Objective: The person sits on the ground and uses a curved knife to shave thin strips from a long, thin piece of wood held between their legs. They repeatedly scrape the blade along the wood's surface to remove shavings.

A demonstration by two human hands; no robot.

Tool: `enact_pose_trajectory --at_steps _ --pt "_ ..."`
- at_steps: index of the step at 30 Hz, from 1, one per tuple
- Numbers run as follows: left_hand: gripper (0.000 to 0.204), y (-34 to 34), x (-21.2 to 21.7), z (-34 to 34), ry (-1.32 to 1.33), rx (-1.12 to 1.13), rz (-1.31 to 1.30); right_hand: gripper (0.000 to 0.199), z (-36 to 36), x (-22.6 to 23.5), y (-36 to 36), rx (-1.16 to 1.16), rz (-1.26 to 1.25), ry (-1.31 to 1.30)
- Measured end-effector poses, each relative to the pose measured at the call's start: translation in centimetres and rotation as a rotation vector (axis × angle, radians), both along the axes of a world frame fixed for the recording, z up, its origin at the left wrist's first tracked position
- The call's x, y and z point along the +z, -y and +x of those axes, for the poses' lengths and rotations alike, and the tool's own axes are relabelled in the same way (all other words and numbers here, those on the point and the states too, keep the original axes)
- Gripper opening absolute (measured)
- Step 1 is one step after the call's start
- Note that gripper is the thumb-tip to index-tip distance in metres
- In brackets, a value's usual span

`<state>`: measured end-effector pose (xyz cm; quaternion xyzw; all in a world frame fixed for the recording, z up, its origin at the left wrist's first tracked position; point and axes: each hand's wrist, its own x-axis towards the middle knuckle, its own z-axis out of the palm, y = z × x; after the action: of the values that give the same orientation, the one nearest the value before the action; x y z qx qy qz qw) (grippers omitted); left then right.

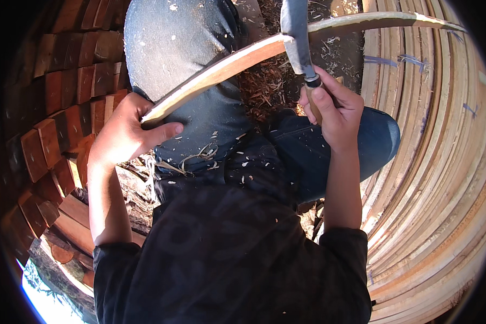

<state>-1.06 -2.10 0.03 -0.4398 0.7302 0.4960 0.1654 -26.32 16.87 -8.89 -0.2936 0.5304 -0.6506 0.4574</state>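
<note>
My left hand [123,134] is closed round the near end of a long, thin wooden strip [237,62]. The strip slants up from my thigh and reaches far to the right, looking bowed in this view. In my right hand [339,113] is a large knife with a wooden handle and a metal collar, my fingers wrapped round the grip. Its broad grey blade [297,40] points away from me and crosses the strip near the middle, seemingly touching it. The blade's tip runs out of the top of the picture.
Stacked reddish wood blocks [51,146] rise on my left. Many long pale slats [437,162] lie side by side on my right, some with bluish ties. Wood shavings [262,89] litter the ground between my legs, and chips dot my jeans [178,38].
</note>
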Motion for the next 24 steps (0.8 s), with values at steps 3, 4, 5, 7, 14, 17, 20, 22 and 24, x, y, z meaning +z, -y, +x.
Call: enact_pose_trajectory --at_steps 3,4,5,7,14,17,20,22,24 --pt "0.037 -0.7 0.1 -0.4 -0.032 0.005 -0.188 0.035 -0.3 0.5 0.3 -0.350 -0.051 0.392" --pt "0.037 -0.6 0.3 -0.2 -0.009 0.015 -0.140 0.036 0.6 0.4 0.1 -0.252 -0.031 0.265" --pt "0.037 -0.4 0.2 -0.3 0.004 0.020 -0.091 0.036 1.8 0.1 -0.3 -0.161 -0.011 0.128" --pt "0.037 0.2 -0.2 -0.2 0.029 0.027 0.009 0.037 2.2 0.2 -0.4 -0.062 0.022 -0.117" --pt "0.048 -0.5 0.0 0.2 0.077 0.018 -0.121 0.036 1.0 0.2 -0.5 -0.005 0.035 -0.108" --pt "0.046 -0.3 0.4 -0.4 0.077 -0.022 -0.124 0.033 0.5 0.3 -0.4 -0.030 0.036 -0.065" --pt "0.045 -0.6 0.2 -0.1 0.027 -0.003 -0.201 0.029 0.7 0.2 -0.3 -0.088 0.042 0.067" --pt "0.048 -0.5 0.4 -0.5 0.056 0.002 -0.095 0.026 2.1 -0.3 -0.5 -0.094 0.027 0.152" --pt "0.052 -0.8 0.0 0.1 0.075 -0.050 -0.221 0.025 2.6 -0.2 -0.4 -0.058 0.009 0.276"
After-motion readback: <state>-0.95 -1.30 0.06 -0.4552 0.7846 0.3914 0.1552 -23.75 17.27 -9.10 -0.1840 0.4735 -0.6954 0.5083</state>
